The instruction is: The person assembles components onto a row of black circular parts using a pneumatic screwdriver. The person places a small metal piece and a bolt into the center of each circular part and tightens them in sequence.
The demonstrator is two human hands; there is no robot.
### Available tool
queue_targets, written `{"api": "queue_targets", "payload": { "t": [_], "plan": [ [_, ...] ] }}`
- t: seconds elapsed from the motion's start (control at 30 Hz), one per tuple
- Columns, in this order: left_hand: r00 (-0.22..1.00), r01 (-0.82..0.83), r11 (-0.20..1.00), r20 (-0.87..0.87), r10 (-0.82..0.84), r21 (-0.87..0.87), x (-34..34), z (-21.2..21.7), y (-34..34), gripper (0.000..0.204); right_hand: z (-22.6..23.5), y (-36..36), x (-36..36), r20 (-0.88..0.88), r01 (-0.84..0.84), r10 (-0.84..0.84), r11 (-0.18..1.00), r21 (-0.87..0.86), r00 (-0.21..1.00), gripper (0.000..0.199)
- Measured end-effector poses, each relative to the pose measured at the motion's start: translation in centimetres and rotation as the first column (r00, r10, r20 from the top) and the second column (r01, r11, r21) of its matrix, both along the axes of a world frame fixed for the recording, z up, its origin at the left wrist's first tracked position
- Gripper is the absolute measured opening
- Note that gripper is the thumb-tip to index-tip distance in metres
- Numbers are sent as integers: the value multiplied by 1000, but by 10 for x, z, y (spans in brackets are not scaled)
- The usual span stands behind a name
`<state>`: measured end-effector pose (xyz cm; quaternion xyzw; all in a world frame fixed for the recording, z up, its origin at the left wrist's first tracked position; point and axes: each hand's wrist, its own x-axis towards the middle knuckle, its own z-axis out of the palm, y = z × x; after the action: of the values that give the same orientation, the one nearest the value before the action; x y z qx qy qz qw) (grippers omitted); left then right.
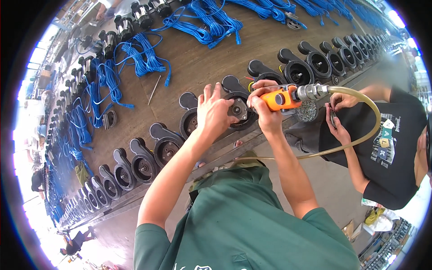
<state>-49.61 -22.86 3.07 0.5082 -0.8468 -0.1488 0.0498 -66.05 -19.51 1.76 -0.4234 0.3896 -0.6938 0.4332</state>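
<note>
My left hand [215, 110] rests over a row of black round housings, its fingers stretched upward and apart. Its thumb side touches a grey metal disc [238, 109] seated in one black housing [231, 84]. Close by on the right, my right hand [266, 107] is closed around an orange air tool [280, 99]. A metal coupling [310, 92] joins the tool to a yellowish air hose [372, 110]. The tool's working end points toward the disc, but my fingers hide the tip. I cannot tell whether it touches the disc.
More housings [143, 167] line the bench edge on both sides. Bundled blue cables [139, 54] with black motors [123, 27] lie across the brown bench [189, 67]. A thin metal rod [154, 90] lies there too. At right, a co-worker in black [382, 148] handles a small part.
</note>
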Motion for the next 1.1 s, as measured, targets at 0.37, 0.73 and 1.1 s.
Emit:
{"api": "queue_targets", "payload": {
  "t": [0.37, 0.73, 1.1],
  "plan": [
    [988, -34, 998, 150, 27, 45, -14, -4, 1, 39, -12, -8, 4, -114, -18, 19, 1000, 7, 993, 23],
    [996, -27, 1000, 88, 28, -8, -11, -5, 5, 33, -2, -30, 7, -70, 47, -52, 996, -70, 996, 15],
    [997, -48, 999, 65, 48, 1, -9, -5, 8, 31, -1, -33, 13, -27, 25, -27, 997, -76, 999, 23]
  ]
}}
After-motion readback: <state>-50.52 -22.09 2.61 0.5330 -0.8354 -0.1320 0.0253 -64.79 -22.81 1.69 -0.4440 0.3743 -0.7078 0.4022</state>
